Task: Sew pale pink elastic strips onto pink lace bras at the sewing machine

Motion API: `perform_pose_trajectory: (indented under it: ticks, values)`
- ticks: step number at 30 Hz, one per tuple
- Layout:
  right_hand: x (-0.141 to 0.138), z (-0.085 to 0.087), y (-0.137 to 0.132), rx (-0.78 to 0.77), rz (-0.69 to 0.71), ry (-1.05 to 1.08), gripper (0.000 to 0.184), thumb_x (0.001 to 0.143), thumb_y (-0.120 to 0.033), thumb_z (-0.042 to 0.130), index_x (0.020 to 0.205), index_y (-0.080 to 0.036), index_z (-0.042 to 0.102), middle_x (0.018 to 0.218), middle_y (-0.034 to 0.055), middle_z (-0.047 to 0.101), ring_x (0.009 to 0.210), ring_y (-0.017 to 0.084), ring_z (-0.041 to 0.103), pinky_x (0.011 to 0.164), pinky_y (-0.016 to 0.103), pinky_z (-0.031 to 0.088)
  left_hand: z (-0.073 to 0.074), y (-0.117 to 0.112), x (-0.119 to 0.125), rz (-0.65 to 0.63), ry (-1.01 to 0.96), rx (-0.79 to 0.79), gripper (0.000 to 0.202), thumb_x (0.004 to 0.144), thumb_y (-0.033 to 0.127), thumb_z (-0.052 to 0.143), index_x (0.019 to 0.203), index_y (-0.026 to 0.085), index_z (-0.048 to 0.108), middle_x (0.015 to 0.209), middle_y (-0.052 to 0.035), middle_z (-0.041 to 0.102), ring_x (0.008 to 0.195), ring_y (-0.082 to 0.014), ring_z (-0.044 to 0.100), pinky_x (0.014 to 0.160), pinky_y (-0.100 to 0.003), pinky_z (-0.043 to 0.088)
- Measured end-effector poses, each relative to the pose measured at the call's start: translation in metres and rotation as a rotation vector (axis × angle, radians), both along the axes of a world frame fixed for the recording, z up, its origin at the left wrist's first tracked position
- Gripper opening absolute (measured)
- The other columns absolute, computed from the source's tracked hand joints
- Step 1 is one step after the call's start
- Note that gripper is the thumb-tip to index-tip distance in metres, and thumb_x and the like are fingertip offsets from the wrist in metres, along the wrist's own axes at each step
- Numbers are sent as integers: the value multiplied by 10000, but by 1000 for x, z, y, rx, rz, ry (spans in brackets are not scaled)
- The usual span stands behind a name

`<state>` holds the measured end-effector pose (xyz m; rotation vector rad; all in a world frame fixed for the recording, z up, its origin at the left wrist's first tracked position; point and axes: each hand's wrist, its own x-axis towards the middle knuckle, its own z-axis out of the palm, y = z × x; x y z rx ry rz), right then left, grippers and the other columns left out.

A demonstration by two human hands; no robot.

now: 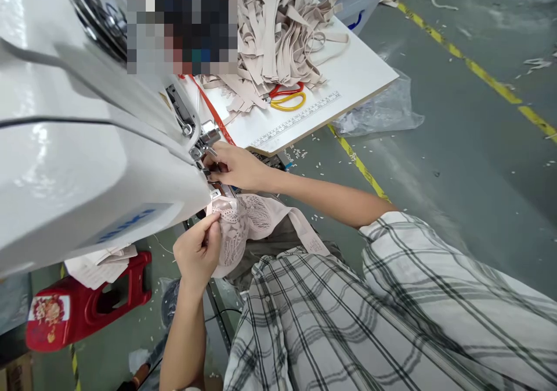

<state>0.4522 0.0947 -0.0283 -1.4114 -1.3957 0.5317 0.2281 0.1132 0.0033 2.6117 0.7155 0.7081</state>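
Note:
A pale pink lace bra (pixel 232 240) hangs at the needle end of a white sewing machine (pixel 100 165), one band trailing down to the right over my lap. My left hand (pixel 198 252) is closed, thumb and forefinger pinching the bra's lace edge just below the presser foot. Beyond the foot, my right hand (pixel 239 167) reaches in beside the metal needle parts (pixel 206 138). Its fingers are bent, with the tips partly hidden by the machine, and what they hold cannot be made out.
A white board (pixel 365 78) bears a heap of beige fabric strips (pixel 278 37), scissors (pixel 287 98) with red and yellow handles, and a printed ruler (pixel 300 118). A plastic bag (pixel 378 109) lies under its edge. A red plastic stool (pixel 87 310) stands at lower left.

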Motion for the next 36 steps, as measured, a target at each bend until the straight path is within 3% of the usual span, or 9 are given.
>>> perform_pose_trajectory:
  ticks: [7, 11, 18, 23, 29, 36]
  values:
    - [2, 0, -4, 40, 12, 12, 49, 811, -145, 588, 860, -152, 588, 1038, 49, 567, 881, 149, 529, 785, 275, 424, -4, -2, 3, 2, 0, 2, 201, 896, 232, 618, 1016, 213, 778, 890, -25, 795, 678, -131, 710, 647, -208, 526]
    - [3, 0, -6, 45, 21, 29, 34, 812, -157, 568, 845, -162, 576, 1042, 55, 563, 893, 158, 525, 785, 285, 433, -8, -4, 3, 34, -7, 5, 207, 901, 237, 612, 1040, 225, 766, 894, -25, 785, 654, -116, 681, 642, -206, 501]
    - [5, -3, -5, 86, 27, 49, 23, 815, -155, 573, 837, -158, 575, 1013, 47, 560, 878, 147, 508, 790, 280, 418, -24, -4, -7, 256, -48, -1, 255, 888, 317, 630, 1095, 168, 634, 896, -51, 690, 762, -155, 659, 714, -251, 504]
    - [2, -2, -9, 73, -7, 33, 23, 814, -167, 565, 827, -162, 584, 982, 42, 578, 833, 141, 507, 761, 275, 421, -20, -33, 5, 210, -88, 268, 348, 873, 323, 653, 1160, 133, 607, 1143, -183, 651, 1132, -302, 586, 1002, -449, 409]
    - [-5, 1, -16, 23, -48, 43, 103, 836, -266, 558, 819, -174, 599, 1024, 62, 628, 789, 157, 536, 710, 298, 465, -14, -72, 31, 152, 125, 277, 600, 890, 400, 655, 1395, 102, 526, 1337, -221, 586, 1212, -341, 528, 1038, -441, 365]
    - [-5, 3, -10, -6, -75, 6, 37, 787, -192, 528, 792, -192, 565, 941, 57, 619, 832, 193, 566, 718, 338, 505, -14, -67, 28, 173, 182, 282, 523, 894, 343, 647, 1371, 137, 585, 1385, -217, 540, 1240, -356, 482, 1055, -471, 358]
